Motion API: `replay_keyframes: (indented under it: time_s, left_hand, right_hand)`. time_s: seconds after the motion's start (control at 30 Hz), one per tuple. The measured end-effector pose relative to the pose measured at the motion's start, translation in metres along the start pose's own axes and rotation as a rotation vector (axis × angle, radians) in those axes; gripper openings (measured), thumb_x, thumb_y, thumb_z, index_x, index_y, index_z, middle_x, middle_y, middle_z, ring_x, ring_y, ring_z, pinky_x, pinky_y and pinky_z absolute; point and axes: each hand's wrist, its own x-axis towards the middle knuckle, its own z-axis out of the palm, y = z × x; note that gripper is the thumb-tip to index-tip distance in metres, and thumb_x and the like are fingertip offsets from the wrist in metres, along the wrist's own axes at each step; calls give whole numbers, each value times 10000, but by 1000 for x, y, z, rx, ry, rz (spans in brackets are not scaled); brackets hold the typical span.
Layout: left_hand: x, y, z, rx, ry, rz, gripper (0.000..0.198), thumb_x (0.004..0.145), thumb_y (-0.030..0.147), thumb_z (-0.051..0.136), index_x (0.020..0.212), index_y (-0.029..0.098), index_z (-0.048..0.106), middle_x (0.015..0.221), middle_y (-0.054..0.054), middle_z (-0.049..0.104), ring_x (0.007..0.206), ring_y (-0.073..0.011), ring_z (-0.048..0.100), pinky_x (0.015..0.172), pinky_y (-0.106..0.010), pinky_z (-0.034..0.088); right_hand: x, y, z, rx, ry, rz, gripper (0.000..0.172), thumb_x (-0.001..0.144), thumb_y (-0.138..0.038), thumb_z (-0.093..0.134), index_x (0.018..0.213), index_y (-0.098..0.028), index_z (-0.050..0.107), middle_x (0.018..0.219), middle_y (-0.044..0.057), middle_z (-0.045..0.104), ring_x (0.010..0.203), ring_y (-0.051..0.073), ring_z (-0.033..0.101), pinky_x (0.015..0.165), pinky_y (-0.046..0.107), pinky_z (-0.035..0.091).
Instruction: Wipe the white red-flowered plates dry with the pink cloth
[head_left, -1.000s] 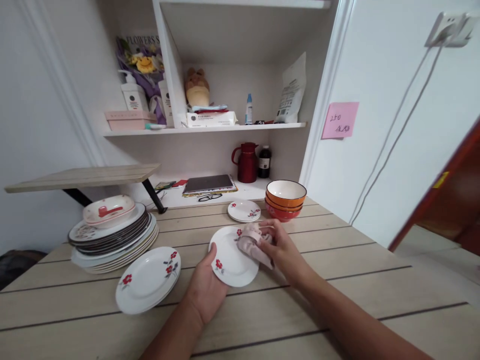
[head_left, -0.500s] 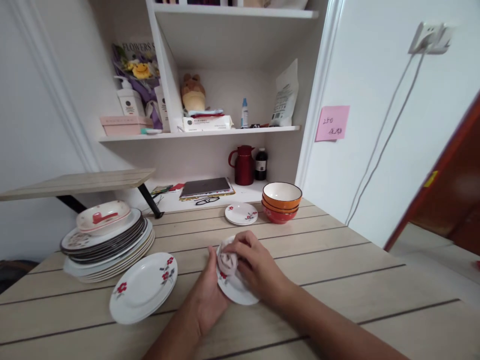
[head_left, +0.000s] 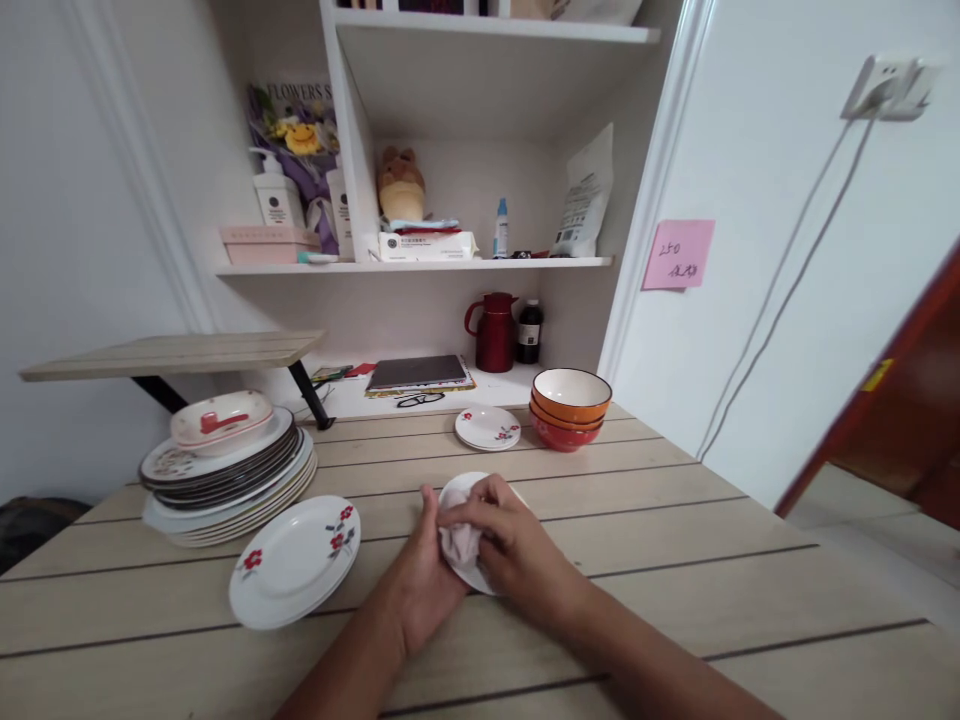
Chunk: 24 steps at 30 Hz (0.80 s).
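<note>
I have the left hand [head_left: 429,588] gripping the plate [head_left: 459,484], presumably to steady it under the cloth [head_left: 459,545] the right hand [head_left: 521,548] pinches.

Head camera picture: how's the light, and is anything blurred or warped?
Head view: soft light, no strong glare on the flowered plates at left; head view: the right hand and cloth look slightly soft; head view: the wall socket tilts near the edge, probably wide-angle distortion.

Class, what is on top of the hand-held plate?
A crumpled pale cloth, gripped by the right hand. They cover much of the plate, so any flower print beneath cannot be seen.
</note>
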Motion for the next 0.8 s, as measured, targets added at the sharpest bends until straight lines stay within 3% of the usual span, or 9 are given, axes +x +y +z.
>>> replay_keyframes:
  time_s: [0.1,0.23,0.37,0.47,0.5,0.67,0.8]
  left_hand:
    - [2,-1,2,4,30,4,613,887,613,401,1273,169,574,1183,-127,682,1154,-252,598,1025,-400,406]
    - [2,-2,3,58,123,48,532,910,482,484,1317,143,531,1187,-143,678,1141,-254,605,1020,-406,408]
    - [0,-2,3,55,130,102,530,918,465,475,1318,121,527,1183,-151,679,1132,-268,608,1012,-416,413]
    - [-3,-1,2,57,72,55,616,911,560,404,1273,90,568,1167,-167,682,1140,-284,602,1006,-410,419]
    - [-3,-1,2,64,53,28,659,902,597,379,1258,80,579,1161,-173,683,1149,-286,597,1007,-404,419]
    - [2,-1,-2,32,-3,47,734,876,666,321,1274,103,572,1172,-163,682,1183,-273,581,1031,-395,402]
    - [4,-2,-5,14,34,79,632,908,586,368,1338,149,518,1208,-147,670,1195,-266,573,1054,-431,378]
  right_hand:
    - [11,12,4,-64,67,-50,584,697,66,456,1080,-308,688,1078,52,485,1017,184,523,881,311,458]
    - [12,29,-17,-182,108,82,588,676,66,449,1108,-272,660,1058,60,489,964,187,520,850,323,454]
    - [-2,15,-32,-204,-82,83,482,620,73,478,918,-244,686,1022,38,494,925,175,513,812,290,444]
    - [-10,-7,-23,-92,-221,18,355,656,41,531,837,-227,675,975,27,505,907,163,523,809,271,446]
    - [-10,-13,-18,-54,-226,3,392,663,49,518,886,-234,673,1001,30,502,931,160,525,828,269,445]
    - [4,-9,-3,-83,-85,-28,601,629,66,499,1098,-281,647,1251,52,402,1117,193,477,949,313,410]
    - [16,16,-14,-235,37,47,574,675,42,480,1109,-287,661,1207,60,428,1046,198,496,884,312,424]
